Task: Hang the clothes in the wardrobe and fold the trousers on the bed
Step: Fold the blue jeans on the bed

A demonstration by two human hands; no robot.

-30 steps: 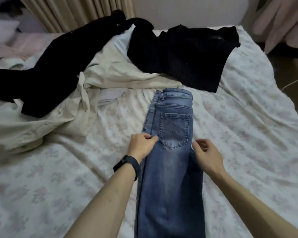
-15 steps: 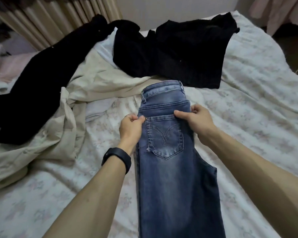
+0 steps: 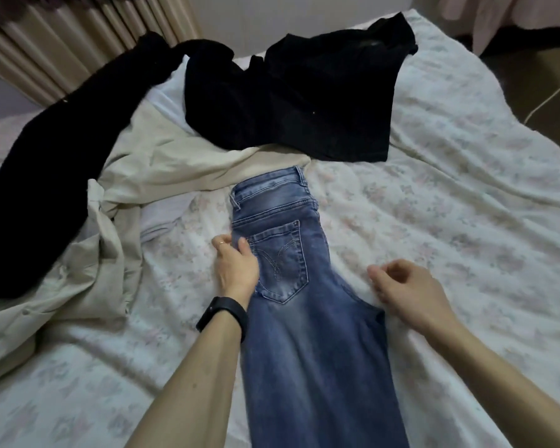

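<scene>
Blue jeans point(image 3: 307, 334) lie folded lengthwise on the flowered bed sheet point(image 3: 450, 221), back pocket up and waistband at the far end. My left hand point(image 3: 236, 266), with a black band on its wrist, pinches the jeans' left edge beside the pocket, thumb on top of the denim. My right hand point(image 3: 408, 292) is by the jeans' right edge at the crotch corner. Its fingers are loosely curled over the sheet and nothing shows between them.
A black top point(image 3: 298, 101) lies spread at the far end of the bed. A long black garment point(image 3: 46, 176) and a crumpled cream garment point(image 3: 156, 163) cover the left side. Curtains point(image 3: 78, 43) hang at the back left. Floor with a cable point(image 3: 550, 95) is at the right.
My right hand let go of the jeans' right edge near the waistband and drew back to the crotch corner. My left hand stayed pinching the left edge.
</scene>
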